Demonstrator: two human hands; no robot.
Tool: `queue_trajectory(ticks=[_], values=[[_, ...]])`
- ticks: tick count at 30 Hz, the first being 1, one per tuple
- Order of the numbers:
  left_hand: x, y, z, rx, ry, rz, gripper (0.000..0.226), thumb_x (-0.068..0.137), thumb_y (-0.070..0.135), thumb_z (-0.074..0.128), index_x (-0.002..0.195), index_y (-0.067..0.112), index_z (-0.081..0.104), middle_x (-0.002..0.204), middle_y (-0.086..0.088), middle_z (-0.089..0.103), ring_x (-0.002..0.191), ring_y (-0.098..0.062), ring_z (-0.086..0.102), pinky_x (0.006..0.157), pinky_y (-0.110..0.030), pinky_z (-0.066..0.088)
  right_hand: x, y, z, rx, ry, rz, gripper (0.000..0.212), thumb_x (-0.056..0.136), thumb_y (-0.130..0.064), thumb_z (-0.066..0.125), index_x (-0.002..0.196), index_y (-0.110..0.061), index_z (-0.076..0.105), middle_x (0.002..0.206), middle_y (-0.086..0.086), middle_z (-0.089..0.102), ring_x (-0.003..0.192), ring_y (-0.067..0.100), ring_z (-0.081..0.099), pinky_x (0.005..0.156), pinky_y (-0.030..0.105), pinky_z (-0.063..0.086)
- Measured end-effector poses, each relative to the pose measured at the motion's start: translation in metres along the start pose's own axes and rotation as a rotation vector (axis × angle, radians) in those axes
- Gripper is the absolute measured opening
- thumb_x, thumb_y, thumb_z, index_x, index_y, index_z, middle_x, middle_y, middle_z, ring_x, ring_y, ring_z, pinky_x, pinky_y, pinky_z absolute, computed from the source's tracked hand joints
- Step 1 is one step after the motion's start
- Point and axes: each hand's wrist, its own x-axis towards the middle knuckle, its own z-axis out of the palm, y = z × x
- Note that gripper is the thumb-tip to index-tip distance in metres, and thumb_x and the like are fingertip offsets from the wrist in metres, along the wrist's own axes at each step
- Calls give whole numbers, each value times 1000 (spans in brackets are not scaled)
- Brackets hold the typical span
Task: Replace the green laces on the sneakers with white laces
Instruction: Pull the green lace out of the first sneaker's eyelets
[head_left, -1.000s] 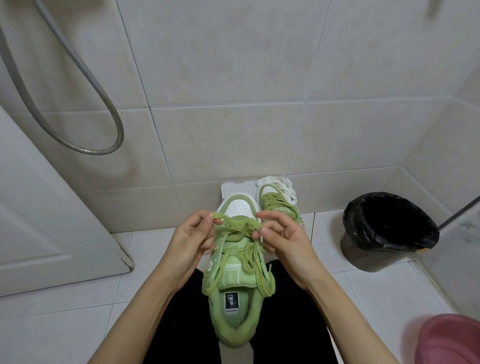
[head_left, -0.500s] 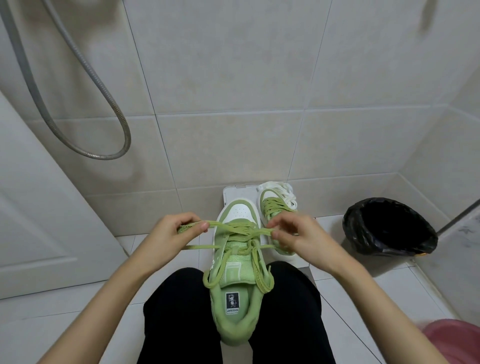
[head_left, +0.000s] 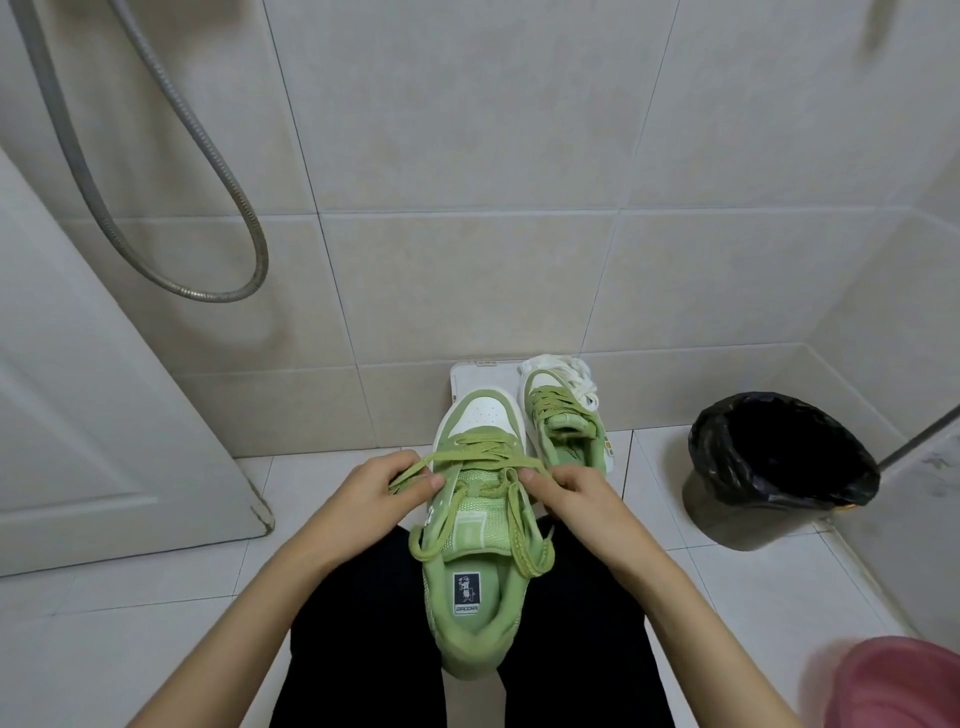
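A green and white sneaker (head_left: 475, 613) rests between my knees, heel toward me, toe pointing at the wall. Its green lace (head_left: 480, 457) is loosened across the upper eyelets. My left hand (head_left: 382, 493) pinches a lace strand at the sneaker's left side. My right hand (head_left: 566, 491) pinches the lace at the right side, by the tongue. The second green sneaker (head_left: 563, 431) stands farther off on a white board (head_left: 478, 371), still laced in green. A bundle of white laces (head_left: 571, 371) lies over its toe.
A bin lined with a black bag (head_left: 779, 467) stands at the right on the tiled floor. A pink basin (head_left: 898, 686) shows at the lower right corner. A white door (head_left: 104, 415) is at the left, and a metal shower hose (head_left: 208, 208) hangs on the wall.
Half a second ago both hands were spread wide with the lace pulled taut sideways; both have since come back in close to the sneaker's sides, and the strand runs slacker.
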Motion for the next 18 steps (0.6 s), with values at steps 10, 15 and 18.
queue_trajectory(ticks=[10, 15, 18], values=[[2, 6, 4, -39, 85, -58, 33, 94, 13, 51, 64, 12, 37, 50, 15, 32, 52, -6, 28, 50, -22, 23, 2, -4, -15, 135, -23, -83, 45, 90, -14, 57, 52, -24, 34, 52, -10, 28, 48, 5, 24, 50, 20, 22], [6, 11, -6, 206, 164, 4, 39, 86, 10, 54, 62, 19, 24, 57, 11, 25, 52, -8, 22, 48, -23, 22, 7, -3, -42, -206, 66, -126, 34, 81, -11, 58, 56, -16, 36, 47, -13, 26, 45, 5, 23, 45, 20, 21], [4, 13, -6, 116, 119, 30, 36, 92, 12, 53, 64, 17, 31, 66, 6, 32, 55, -4, 29, 53, -19, 27, 5, 0, -48, -53, -30, -193, 30, 84, -22, 63, 64, -6, 49, 61, -8, 46, 59, 8, 41, 60, 25, 31]])
